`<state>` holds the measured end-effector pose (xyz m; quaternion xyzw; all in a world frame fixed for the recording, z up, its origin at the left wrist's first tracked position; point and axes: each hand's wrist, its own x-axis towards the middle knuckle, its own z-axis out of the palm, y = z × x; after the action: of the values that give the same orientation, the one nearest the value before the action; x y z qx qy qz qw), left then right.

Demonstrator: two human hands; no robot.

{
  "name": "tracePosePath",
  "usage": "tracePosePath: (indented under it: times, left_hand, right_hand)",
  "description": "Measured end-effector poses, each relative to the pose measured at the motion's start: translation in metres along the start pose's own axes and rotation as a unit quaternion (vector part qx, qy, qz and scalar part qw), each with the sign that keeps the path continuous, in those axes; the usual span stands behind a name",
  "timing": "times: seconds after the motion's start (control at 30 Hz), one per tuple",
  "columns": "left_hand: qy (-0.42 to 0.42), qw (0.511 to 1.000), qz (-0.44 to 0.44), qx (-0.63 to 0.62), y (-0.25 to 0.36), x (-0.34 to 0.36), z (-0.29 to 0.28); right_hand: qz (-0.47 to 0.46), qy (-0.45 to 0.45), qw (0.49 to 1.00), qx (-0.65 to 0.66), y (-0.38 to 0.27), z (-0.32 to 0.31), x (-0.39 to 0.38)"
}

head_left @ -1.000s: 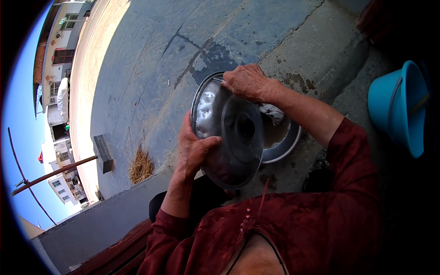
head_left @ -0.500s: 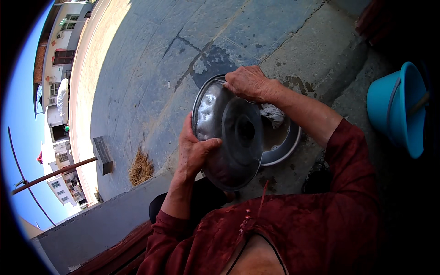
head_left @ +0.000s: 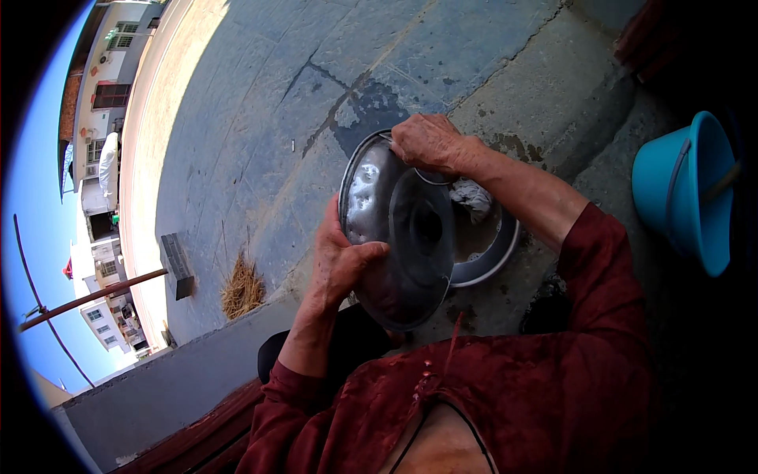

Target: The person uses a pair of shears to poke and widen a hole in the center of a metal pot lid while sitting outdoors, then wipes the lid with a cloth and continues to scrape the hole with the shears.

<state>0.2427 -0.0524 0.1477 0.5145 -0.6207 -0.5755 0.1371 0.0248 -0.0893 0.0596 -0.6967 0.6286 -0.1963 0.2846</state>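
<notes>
A dented, shiny metal pot lid (head_left: 365,204) is held tilted in front of me, over the left part of a metal basin (head_left: 483,272). My left hand (head_left: 339,261) grips its left edge, thumb lying across the face and fingers behind it. At the upper rim, my right hand (head_left: 426,144) is closed with curled fingers; whether a small thing is also tucked under them is hidden. Murky water (head_left: 471,239) and a crumpled whitish cloth (head_left: 471,199) show in the basin beneath my right forearm. The lid hides the rest of the basin.
To the right stands a turquoise bucket (head_left: 663,186) with a handle and a stick-like thing inside. Wet patches mark the concrete floor (head_left: 260,158). A straw bundle (head_left: 242,288) and a grey block (head_left: 177,266) lie left, beside a low wall (head_left: 174,395).
The lid has shifted slightly right and turned a little, with my left hand moving along with it. My right hand stays at its upper rim, slightly farther right.
</notes>
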Motion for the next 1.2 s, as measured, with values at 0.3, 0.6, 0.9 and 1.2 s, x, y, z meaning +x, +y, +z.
tracePosePath:
  times: [0.3,0.6,0.9,1.2]
  left_hand:
    - [0.008,1.000,0.006,-0.002,0.002,-0.002,0.003]
    - [0.025,0.999,0.023,0.019,-0.004,0.000,-0.003]
    - [0.027,1.000,-0.001,-0.009,-0.001,-0.001,-0.002]
    - [0.010,1.000,0.001,-0.008,-0.001,0.001,-0.005]
  right_hand:
    - [-0.109,0.022,0.994,-0.016,-0.044,-0.011,-0.026]
    - [-0.199,-0.013,0.978,-0.056,-0.075,-0.012,-0.054]
    - [-0.073,0.011,0.997,-0.004,-0.024,-0.009,-0.028]
    - [-0.073,-0.014,0.996,-0.049,-0.019,-0.014,-0.001]
